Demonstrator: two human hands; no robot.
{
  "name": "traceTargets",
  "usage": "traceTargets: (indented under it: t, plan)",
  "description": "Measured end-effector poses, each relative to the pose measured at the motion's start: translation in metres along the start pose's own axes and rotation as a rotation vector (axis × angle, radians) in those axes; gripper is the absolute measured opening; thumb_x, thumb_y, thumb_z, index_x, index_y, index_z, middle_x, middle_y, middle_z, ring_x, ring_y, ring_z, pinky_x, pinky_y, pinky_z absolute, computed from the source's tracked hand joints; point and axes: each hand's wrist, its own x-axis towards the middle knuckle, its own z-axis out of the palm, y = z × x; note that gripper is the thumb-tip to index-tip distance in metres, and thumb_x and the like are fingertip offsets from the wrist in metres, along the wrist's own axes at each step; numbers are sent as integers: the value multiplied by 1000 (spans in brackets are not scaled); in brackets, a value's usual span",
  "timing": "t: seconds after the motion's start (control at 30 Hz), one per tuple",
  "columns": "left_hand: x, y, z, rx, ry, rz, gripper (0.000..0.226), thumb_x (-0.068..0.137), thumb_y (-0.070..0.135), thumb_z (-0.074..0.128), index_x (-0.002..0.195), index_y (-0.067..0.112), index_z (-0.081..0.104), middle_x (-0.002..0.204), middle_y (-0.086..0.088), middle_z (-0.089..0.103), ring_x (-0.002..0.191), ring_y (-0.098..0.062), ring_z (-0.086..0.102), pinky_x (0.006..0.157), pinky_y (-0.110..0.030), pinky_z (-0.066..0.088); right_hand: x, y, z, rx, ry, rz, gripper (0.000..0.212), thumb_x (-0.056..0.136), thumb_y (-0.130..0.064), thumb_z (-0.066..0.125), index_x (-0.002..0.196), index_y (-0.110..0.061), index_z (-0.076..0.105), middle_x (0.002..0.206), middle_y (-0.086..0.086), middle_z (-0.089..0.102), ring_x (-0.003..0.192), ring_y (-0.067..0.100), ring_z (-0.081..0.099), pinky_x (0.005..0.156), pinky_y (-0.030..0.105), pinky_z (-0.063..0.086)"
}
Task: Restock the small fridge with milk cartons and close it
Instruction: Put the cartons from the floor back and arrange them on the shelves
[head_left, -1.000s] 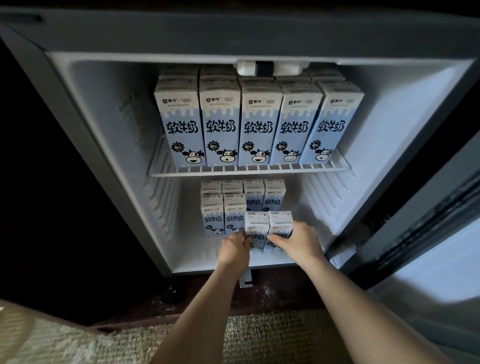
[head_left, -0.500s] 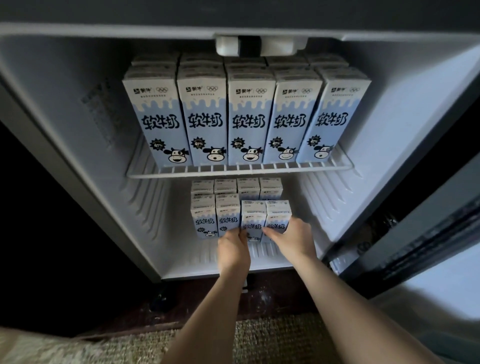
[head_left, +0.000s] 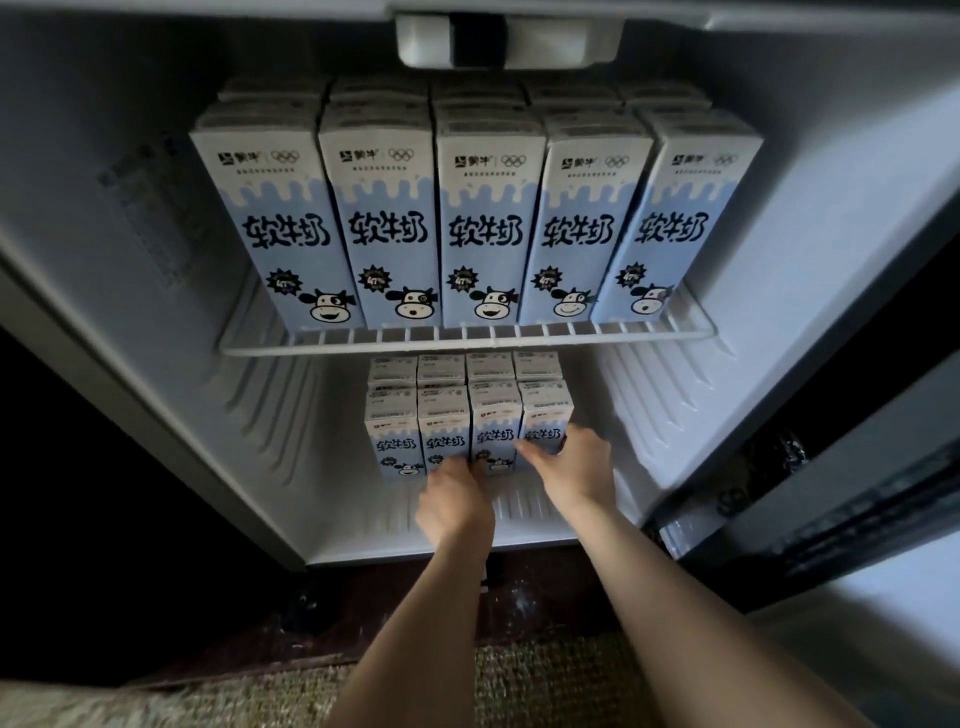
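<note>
Around the wire shelf (head_left: 467, 340), the fridge (head_left: 156, 260) was seen standing open, its door (head_left: 857, 493) swung out to the right of the shelf. On the shelf, five tall cartons (head_left: 485, 228) were lined up across the front, with more behind. Below the shelf, small cartons (head_left: 452, 410) were packed in rows of four. The front row's rightmost carton (head_left: 545, 415) was clasped by the right hand (head_left: 571, 467), with the thumb laid across its face and the fingers curled round its far side. The left hand (head_left: 454, 504) was set against the foot of the neighbouring cartons. Whether its fingers were gripping or only pressing could not be told, as they were hidden by the knuckles. Squaring off the front row was judged to be the step in hand. Next, both hands would need to be released and drawn out from under the shelf, and the door swung shut.
</note>
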Motion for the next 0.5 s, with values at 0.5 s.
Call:
traceTargets:
  t: [0.5]
  plan:
    - [-24,-14,-20,-147,-252,51,42,96,45,41,93,9,63,99,-10,70,89,-23,66,75,-31,51,-31,-6,-20,-192,-192,90,40,94,-44,51,101,-5,60,95,9,62,92,27,59,63,25,39]
